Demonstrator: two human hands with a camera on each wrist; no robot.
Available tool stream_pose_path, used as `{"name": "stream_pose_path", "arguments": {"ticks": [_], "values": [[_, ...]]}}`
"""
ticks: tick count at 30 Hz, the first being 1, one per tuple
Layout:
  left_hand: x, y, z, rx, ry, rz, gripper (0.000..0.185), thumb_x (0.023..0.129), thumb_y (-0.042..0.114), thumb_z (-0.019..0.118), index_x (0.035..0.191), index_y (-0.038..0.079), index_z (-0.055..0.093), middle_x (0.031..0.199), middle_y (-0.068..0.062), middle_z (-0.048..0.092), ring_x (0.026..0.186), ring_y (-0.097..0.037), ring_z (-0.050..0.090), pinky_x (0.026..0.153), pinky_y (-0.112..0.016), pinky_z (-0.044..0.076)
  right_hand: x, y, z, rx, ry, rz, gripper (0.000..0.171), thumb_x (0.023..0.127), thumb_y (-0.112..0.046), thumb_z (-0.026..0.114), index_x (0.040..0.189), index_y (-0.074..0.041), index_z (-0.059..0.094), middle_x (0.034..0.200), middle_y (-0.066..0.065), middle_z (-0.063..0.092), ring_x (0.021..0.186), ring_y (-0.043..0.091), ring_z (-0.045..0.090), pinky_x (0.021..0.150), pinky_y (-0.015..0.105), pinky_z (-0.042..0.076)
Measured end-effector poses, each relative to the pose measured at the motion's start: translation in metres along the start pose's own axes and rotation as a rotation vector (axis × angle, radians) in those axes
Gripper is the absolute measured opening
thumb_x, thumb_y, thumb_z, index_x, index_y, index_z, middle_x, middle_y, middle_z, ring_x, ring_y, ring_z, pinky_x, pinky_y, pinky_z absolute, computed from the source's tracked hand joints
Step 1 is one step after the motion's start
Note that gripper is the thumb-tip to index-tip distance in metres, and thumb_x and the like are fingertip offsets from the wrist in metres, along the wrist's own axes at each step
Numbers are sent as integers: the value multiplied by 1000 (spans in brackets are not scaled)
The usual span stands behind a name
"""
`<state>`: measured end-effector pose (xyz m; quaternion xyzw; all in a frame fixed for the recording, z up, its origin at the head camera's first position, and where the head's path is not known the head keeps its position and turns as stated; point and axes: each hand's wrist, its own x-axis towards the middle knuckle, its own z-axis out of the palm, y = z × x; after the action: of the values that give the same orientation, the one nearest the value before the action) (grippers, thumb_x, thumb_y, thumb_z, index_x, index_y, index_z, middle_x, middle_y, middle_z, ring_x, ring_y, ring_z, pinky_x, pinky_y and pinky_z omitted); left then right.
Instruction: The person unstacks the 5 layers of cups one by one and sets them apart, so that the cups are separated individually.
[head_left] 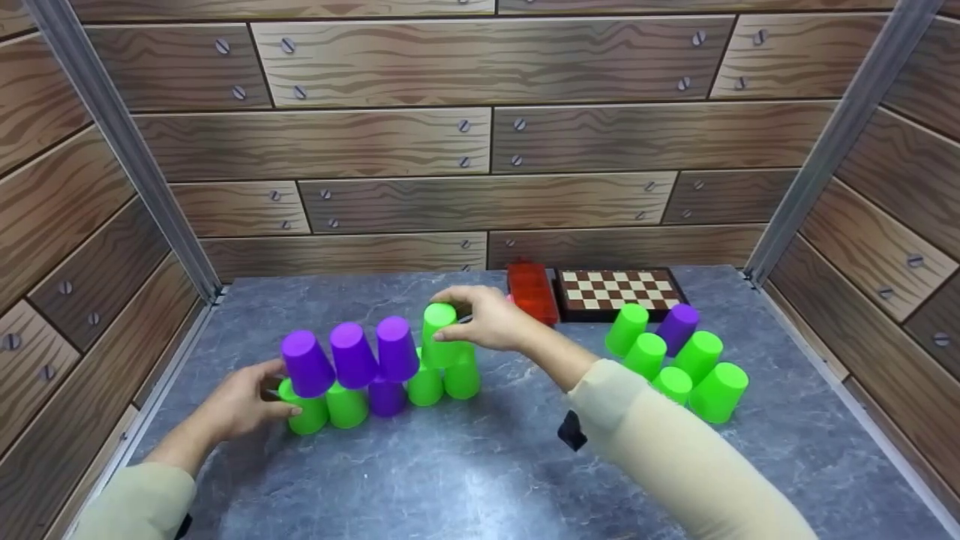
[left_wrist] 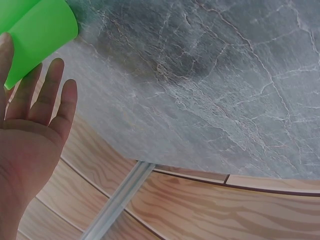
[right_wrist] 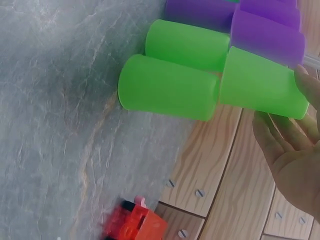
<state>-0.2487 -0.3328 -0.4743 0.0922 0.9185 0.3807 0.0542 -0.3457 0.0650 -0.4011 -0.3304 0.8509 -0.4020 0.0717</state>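
Observation:
Upside-down cups stand in two rows on the table. My right hand (head_left: 491,319) pinches a green cup (head_left: 439,326) near its top, thumb in front and fingers behind. That cup's rim rests over two lower green cups, seen in the right wrist view as a nearer cup (right_wrist: 167,87) and one beside it (right_wrist: 187,45). Left of it in the upper row stand three purple cups (head_left: 352,356). My left hand (head_left: 238,401) lies around the outer side of the leftmost lower green cup (head_left: 307,411), fingers loosely extended beside it in the left wrist view. One lower cup is purple (head_left: 387,397).
To the right stands a group of several green cups (head_left: 718,394) with one purple cup (head_left: 679,328). At the back lie a red box (head_left: 532,292) and a checkered board (head_left: 619,289). Wood-patterned walls (head_left: 487,142) enclose the grey marbled table (head_left: 420,480).

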Motion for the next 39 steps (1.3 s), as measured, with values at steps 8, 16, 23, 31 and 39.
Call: {"name": "stream_pose_path", "arguments": {"ticks": [8, 16, 23, 31, 39], "values": [[1, 2, -1, 5, 2, -10, 75, 86, 12, 90, 148, -7, 53, 126, -23, 70, 117, -44, 68, 97, -55, 60, -19, 9, -45, -7, 32, -9, 52, 89, -15, 87, 137, -6, 68, 120, 7, 74, 104, 22, 71, 92, 42, 62], [1, 3, -1, -3, 9, -7, 72, 84, 11, 90, 145, -7, 55, 121, -22, 72, 113, -43, 70, 95, -55, 60, -51, 39, -94, -20, -9, 90, 53, 89, -10, 86, 138, -7, 67, 119, 13, 73, 84, 24, 71, 68, 37, 64], [1, 3, -1, 16, 13, 14, 69, 84, 12, 90, 143, -6, 58, 117, -19, 73, 110, -41, 71, 94, -55, 61, -73, 70, -124, -156, -20, 117, 52, 88, -13, 88, 136, -6, 70, 127, 11, 72, 112, 29, 67, 98, 47, 56], [0, 2, -2, 28, 11, -7, 74, 86, 13, 90, 147, -5, 54, 121, -20, 72, 113, -42, 70, 96, -56, 60, -87, 99, -135, -177, -56, 233, 54, 91, -9, 84, 141, -8, 67, 137, 13, 67, 120, 33, 64, 100, 51, 57], [1, 2, 0, 25, 4, -22, 74, 86, 12, 90, 148, -6, 54, 123, -20, 72, 113, -41, 70, 96, -56, 60, -90, 121, -127, -179, -70, 238, 53, 90, -2, 82, 140, -2, 66, 138, 18, 67, 122, 39, 64, 101, 53, 56]]}}
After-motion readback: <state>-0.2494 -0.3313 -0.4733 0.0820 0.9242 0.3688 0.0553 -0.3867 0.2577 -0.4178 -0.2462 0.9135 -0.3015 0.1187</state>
